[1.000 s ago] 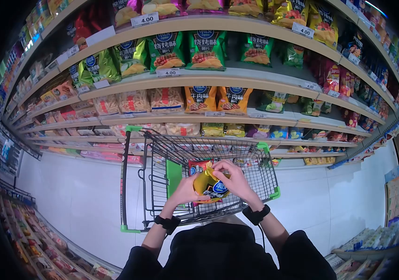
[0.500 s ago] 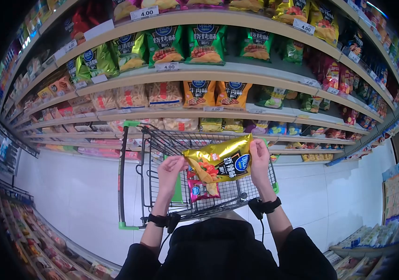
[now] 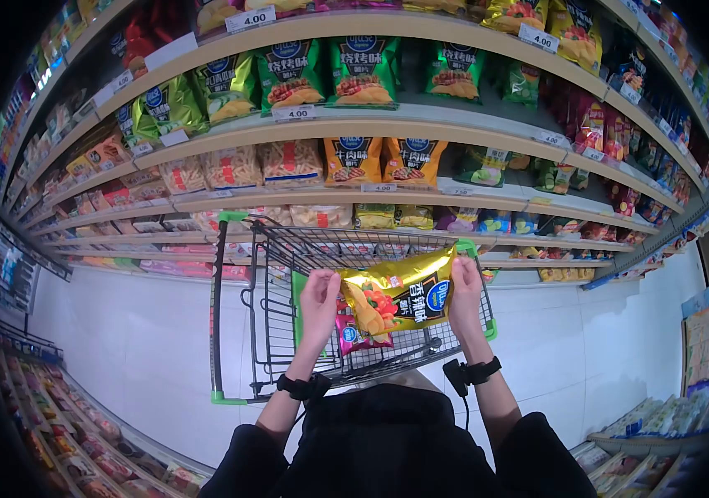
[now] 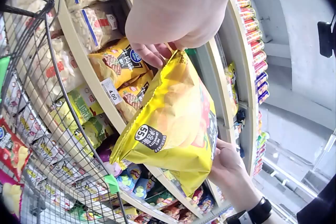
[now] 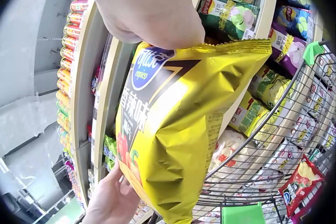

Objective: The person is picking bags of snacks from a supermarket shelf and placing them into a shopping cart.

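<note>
A yellow chip bag [image 3: 400, 292] with red peppers and chips printed on it lies sideways above the shopping cart [image 3: 265, 249], held at both ends. My left hand [image 3: 316, 309] pinches its left end, and my right hand [image 3: 466, 300] grips the right end. In the left wrist view the yellow bag [image 4: 176, 124] bulges between both hands, its crimped edge near the left fingers. The right wrist view shows the right hand [image 5: 152, 8] at the upper corner of the bag [image 5: 184, 129]. Under the held bag, a pink bag [image 3: 354, 336] lies in the cart.
Shelves [image 3: 421, 129] of bagged snacks rise beyond the cart, with green bags [image 3: 363, 75] and orange bags [image 3: 353, 163] among them. A red bag [image 5: 302, 182] lies in the cart. White floor [image 3: 163, 340] surrounds the cart, and more stocked shelves stand at both sides.
A second ago the bag was bunched upright between close hands; it has since been turned sideways and spread between them. Over the last half second, both hands and the bag shifted slightly right.
</note>
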Tool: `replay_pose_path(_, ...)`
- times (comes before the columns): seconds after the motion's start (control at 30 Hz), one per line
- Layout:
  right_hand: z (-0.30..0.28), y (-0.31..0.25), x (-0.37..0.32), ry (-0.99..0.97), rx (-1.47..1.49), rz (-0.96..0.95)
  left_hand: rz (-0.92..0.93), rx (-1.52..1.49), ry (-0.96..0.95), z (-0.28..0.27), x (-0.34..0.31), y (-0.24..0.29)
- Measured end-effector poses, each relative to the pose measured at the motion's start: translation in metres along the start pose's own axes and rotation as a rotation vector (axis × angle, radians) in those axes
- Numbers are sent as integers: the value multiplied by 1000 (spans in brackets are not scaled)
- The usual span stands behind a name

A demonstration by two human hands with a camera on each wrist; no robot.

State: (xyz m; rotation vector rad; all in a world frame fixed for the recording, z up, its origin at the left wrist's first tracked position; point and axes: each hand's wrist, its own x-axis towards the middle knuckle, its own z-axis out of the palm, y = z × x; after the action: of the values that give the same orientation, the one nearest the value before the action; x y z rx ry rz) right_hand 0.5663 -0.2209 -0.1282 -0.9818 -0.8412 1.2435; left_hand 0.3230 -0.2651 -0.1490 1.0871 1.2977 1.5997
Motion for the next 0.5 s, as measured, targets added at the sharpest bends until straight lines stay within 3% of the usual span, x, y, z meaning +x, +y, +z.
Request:
replay_pose_path(0.37, -3, 5, -4, -43, 80, 94, 46, 172, 33, 2, -1, 5)
replay_pose_path(0.5, 0, 2, -8, -68, -56, 72, 85, 193, 81, -2, 0, -2)
